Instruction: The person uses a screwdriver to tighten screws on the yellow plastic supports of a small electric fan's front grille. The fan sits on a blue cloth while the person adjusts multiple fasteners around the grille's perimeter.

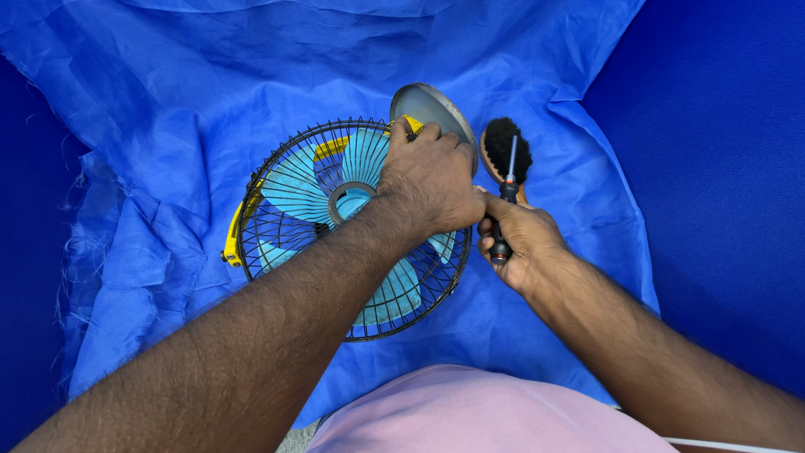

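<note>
A small fan (302, 210) with light blue blades, a black wire guard and yellow trim lies face up on a blue cloth (184, 101). My left hand (432, 180) rests on the guard's upper right rim, fingers curled over the wires near the fan's round grey base (428, 105). My right hand (516, 239) grips a screwdriver (506, 201) with a black handle, its shaft pointing away from me, just right of the fan.
A wooden brush (507, 147) with black bristles lies on the cloth behind the screwdriver, beside the grey base. The crumpled cloth covers a dark blue surface (721, 151). My pink-clad lap (486, 415) is at the bottom edge.
</note>
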